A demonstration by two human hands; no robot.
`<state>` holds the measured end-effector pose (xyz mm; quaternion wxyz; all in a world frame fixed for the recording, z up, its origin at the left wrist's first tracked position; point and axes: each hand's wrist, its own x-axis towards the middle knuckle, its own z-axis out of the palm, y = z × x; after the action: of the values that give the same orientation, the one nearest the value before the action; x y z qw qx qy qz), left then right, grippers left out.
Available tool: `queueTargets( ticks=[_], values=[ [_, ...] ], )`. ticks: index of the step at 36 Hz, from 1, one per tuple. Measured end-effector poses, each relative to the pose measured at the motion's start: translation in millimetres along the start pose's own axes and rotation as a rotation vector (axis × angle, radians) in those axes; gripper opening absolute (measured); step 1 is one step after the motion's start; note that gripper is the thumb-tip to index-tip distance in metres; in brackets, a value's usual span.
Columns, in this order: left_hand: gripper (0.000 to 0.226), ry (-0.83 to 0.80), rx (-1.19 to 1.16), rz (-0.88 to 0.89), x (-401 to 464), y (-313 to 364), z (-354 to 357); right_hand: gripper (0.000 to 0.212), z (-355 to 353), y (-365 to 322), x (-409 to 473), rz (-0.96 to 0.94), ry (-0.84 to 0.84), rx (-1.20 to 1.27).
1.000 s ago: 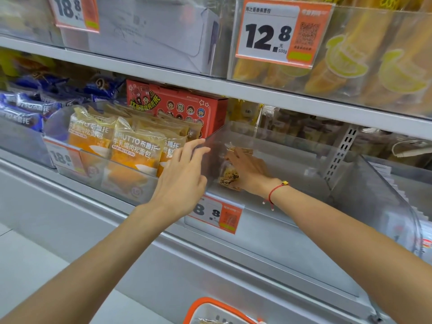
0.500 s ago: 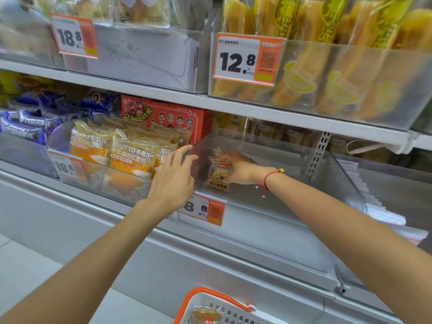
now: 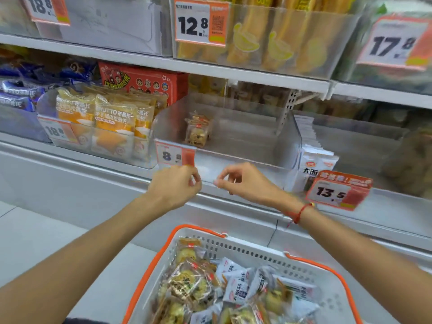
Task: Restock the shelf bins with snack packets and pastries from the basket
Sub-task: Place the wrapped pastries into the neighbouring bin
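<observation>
While both hands hang in front of the clear bin (image 3: 233,134), neither holds anything, so the step in hand looks like the gap between one placement and the next pickup. The left hand (image 3: 174,187) sits just below the bin's price tag (image 3: 175,155), its fingers loosely curled with the tips close together around nothing that shows. The right hand (image 3: 243,183) is beside it, fingers also lightly bent and empty. One stack of pastry packets (image 3: 197,130) stands at the bin's left side; most of the bin floor is bare. The basket (image 3: 233,251) lies below the forearms, heaped with more pastry packets (image 3: 187,284) and white snack packets (image 3: 238,288). Next, a hand probably needs to drop to the basket, pick packets matching those in the bin, and set them upright beside the stack.
</observation>
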<state>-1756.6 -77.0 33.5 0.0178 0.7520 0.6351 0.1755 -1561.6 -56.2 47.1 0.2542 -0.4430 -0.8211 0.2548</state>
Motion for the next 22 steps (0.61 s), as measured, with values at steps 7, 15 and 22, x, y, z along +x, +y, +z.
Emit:
queueTargets(
  ticks=[7, 15, 22],
  values=[
    [0.019, -0.459, -0.087, -0.120, -29, -14, 75, 0.022, 64, 56, -51, 0.258, -0.568, -0.259],
    [0.041, -0.699, -0.016, -0.124, -57, -34, 145, 0.039, 124, 103, -62, 0.297, -0.727, -0.265],
    [0.044, -0.963, -0.081, -0.084, -40, -55, 180, 0.030, 160, 128, -49, 0.239, -0.747, -0.101]
  ],
)
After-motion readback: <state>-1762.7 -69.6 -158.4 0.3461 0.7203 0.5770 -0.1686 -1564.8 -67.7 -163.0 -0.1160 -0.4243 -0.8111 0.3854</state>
